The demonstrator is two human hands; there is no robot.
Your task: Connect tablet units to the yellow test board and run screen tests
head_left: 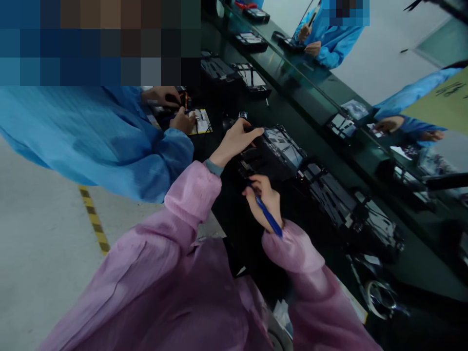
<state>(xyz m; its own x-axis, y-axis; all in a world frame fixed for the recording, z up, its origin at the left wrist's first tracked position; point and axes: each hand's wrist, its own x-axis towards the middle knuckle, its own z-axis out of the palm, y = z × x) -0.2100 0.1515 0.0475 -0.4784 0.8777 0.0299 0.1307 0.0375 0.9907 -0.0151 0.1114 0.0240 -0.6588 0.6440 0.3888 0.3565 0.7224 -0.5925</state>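
Note:
My left hand reaches over the dark worktable, thumb and fingers apart. Its fingertips are near a small shiny metal piece and a black tray of flat parts; whether they touch either is unclear. Closer to me, my right hand is closed round a slim blue pen-like tool, whose back end points toward my sleeve. The tool's tip lies by a small dark part on the table, too dim to identify. Pink sleeves cover both my arms.
At my left, a co-worker in blue has hands over a white-and-yellow card. More black trays line the table to the right, with a roll of clear tape nearer me. Other people in blue work across the table.

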